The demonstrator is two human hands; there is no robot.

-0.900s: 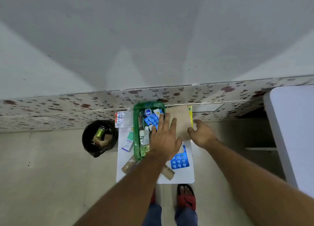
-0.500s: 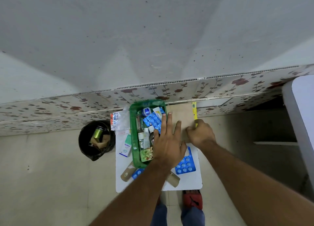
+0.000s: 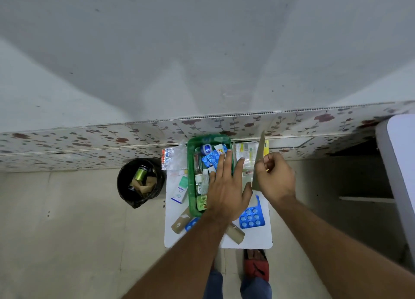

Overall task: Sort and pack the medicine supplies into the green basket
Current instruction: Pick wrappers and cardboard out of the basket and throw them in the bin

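Your right hand [image 3: 275,177] is closed on a brown cardboard sheet [image 3: 258,161], pinching its lower right edge and tipping it up on edge, so its long axis runs from the near side of the desk [image 3: 258,240] toward the far edge by the wall. With the sheet stood up, the pale strips and leaflets [image 3: 246,155] at the far right corner of the desk show to its left, between the sheet and the green basket [image 3: 190,186]. That is the relation to mind: those loose supplies lie just beyond the fingertips of your left hand [image 3: 226,186], which is spread flat and wide, holding nothing, lying over the basket's right rim with its fingers aimed at the far edge. The left hand is the nearer one to them; the right is taken up with the sheet. The basket runs lengthwise along the left half of the desk, already part filled with small bottles and blue blister packs [image 3: 210,159]. A short reach forward and to the right with the left hand looks like the natural move, then a sweep back over the rim. Outside the basket there are also a blue blister card [image 3: 251,218] near your right wrist, a small white box [image 3: 180,189] just beside the basket's left wall, and brown paper packets [image 3: 179,220] by the near edge.
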